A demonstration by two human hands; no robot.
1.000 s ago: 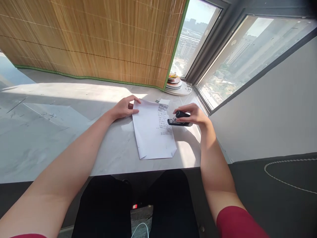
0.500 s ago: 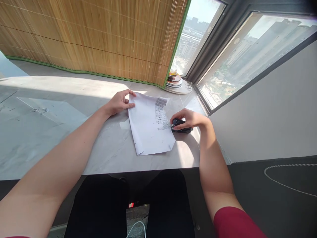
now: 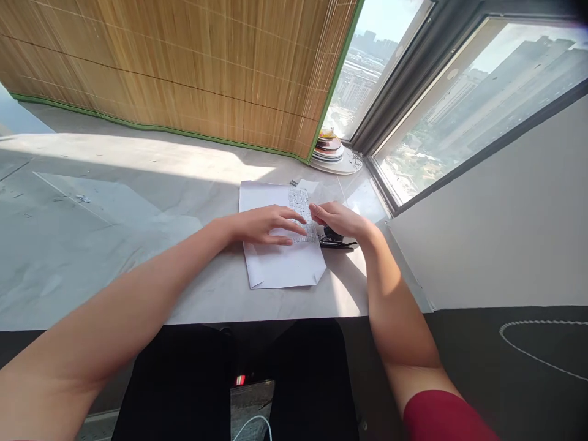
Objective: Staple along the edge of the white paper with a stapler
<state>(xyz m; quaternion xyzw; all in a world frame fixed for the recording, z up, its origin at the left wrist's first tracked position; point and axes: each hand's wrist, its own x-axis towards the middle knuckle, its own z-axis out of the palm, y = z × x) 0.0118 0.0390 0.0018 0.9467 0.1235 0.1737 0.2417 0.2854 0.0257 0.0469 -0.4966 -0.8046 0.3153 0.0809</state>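
A white sheet of paper [image 3: 282,266] lies on a pale counter [image 3: 206,300], two near corners folded. A dense patch of small, staple-like marks [image 3: 298,197] fills part of its right side; the left and near areas look mostly bare, so coverage seems partial. The left hand [image 3: 261,225] is over the sheet, fingers spread, fingertips over the patch. The right hand [image 3: 339,217] is at the right edge, fingers curled above a black stapler [image 3: 333,235]; whether they pinch anything cannot be told. By the window, plates [image 3: 328,155] are stacked; something yellow-orange tops them, unclear what.
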